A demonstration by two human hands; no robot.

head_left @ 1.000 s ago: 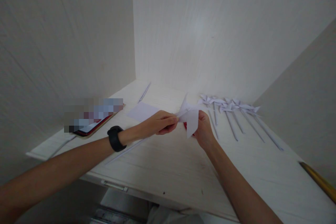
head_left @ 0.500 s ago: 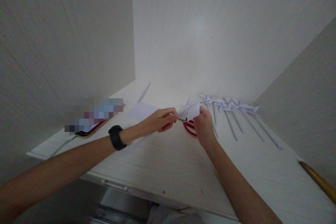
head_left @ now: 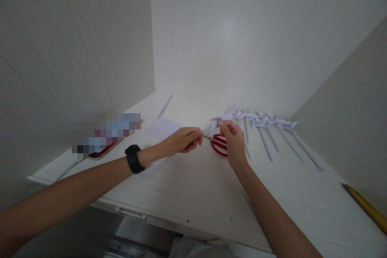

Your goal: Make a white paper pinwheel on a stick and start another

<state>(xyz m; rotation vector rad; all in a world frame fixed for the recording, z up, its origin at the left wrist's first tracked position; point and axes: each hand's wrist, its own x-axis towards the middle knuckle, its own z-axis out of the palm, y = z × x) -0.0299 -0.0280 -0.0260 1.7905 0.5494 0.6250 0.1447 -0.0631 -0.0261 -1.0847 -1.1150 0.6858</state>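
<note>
Both my hands hold one folded piece of white paper (head_left: 213, 124) above the white table (head_left: 193, 193). My left hand (head_left: 183, 140), with a black watch on its wrist, pinches the paper's left end. My right hand (head_left: 231, 140) pinches its right part, fingers closed over a fold. Red-handled scissors (head_left: 219, 145) lie on the table just under and between the hands.
Several finished white paper pinwheels on rolled sticks (head_left: 269, 129) lie in a row to the right. A flat white sheet (head_left: 163, 127) and a rolled paper stick (head_left: 165, 106) lie behind my left hand. A phone (head_left: 101, 149) sits at the left. A yellow rod (head_left: 365, 207) is at the right edge.
The paper has been folded smaller and brought lower between my hands. The scissors, hidden a second ago behind the paper and right hand, now show.
</note>
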